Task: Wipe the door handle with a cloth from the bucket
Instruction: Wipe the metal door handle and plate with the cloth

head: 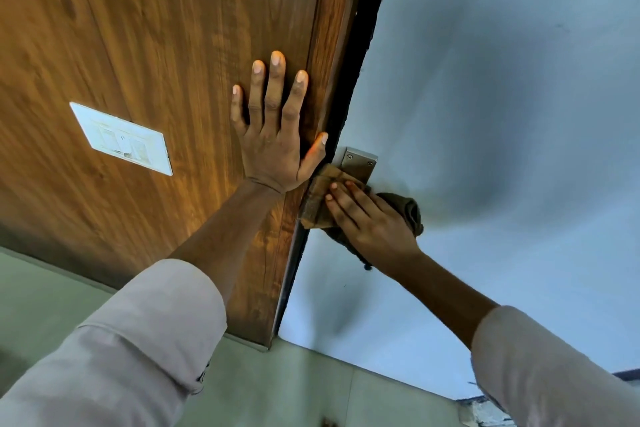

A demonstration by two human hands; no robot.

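I see no bucket in view, so the only task things I can report are the cloth (320, 199) and the door handle (358, 163). My left hand (273, 135) lies flat on the wooden door (156, 45), its 5 fingers spread, thumb along the door's edge. My right hand (367, 218) presses the brown cloth against the handle's metal plate on the pale blue surface (502, 114) right of the door's edge; its fingers lie extended and close together on top of the cloth, the thumb hidden. Only the plate's top with 2 screws shows; the rest of the handle is covered by cloth and hand. A white label (121, 139) on the door is too blurred to read.
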